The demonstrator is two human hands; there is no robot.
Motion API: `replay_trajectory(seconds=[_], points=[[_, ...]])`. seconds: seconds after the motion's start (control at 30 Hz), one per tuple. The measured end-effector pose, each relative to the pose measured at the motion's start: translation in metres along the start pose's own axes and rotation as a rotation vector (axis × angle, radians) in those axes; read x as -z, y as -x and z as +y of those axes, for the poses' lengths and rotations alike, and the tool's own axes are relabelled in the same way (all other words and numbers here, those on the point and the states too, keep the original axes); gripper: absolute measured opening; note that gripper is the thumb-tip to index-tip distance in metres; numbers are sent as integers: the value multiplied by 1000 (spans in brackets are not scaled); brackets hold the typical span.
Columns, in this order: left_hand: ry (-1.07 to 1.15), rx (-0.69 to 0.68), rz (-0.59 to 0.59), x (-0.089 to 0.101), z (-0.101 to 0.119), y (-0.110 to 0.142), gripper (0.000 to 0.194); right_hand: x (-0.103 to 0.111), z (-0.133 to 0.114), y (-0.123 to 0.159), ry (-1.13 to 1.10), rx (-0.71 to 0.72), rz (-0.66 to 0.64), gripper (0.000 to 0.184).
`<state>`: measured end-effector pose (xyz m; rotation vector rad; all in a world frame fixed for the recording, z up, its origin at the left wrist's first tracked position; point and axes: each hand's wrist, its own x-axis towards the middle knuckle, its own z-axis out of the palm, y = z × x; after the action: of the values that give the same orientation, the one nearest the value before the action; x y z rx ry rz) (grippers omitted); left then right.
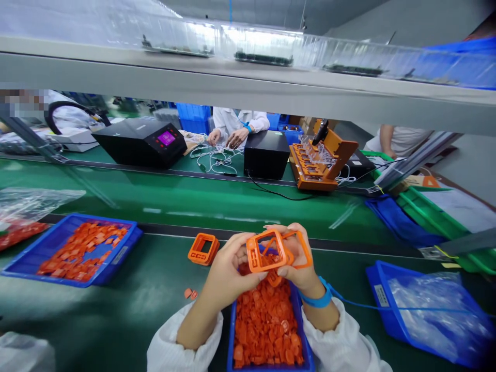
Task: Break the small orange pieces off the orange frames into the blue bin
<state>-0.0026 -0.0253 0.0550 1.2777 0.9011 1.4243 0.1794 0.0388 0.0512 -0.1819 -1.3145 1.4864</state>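
Gripping orange framework point(253, 256) with both hands point(231, 266) point(305, 279), one orange frame point(197, 253) nearby, three near blue trays point(105, 273) point(232, 333) point(380, 292)

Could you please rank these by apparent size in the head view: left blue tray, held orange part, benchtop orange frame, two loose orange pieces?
1. Left blue tray
2. Held orange part
3. Benchtop orange frame
4. Two loose orange pieces, too alike to rank between themselves

Open green bench point(347, 275) between right hand point(301, 275) and blue tray point(373, 281), cord point(351, 304) strung across, shelf beam point(232, 88) overhead
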Motion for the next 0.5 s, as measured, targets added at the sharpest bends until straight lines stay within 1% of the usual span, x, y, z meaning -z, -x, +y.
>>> replay_trajectory(seconds=[0.17,0.27,0.37,0.4,0.5], points=[[28,56,-13,3,1,-1,63,2,1,0,28,13,44,75],[-8,80,-16,4,2,-1,62,2,1,0,41,-27,46,78],[-15,75,-5,4,1,0,59,1,1,0,50,-41,51,76],[24,74,-9,4,-1,0,63,0,0,0,43,-34,59,75],[203,40,-30,7,-12,-2,99,-2,-4,-1,-14,-14,112,74]])
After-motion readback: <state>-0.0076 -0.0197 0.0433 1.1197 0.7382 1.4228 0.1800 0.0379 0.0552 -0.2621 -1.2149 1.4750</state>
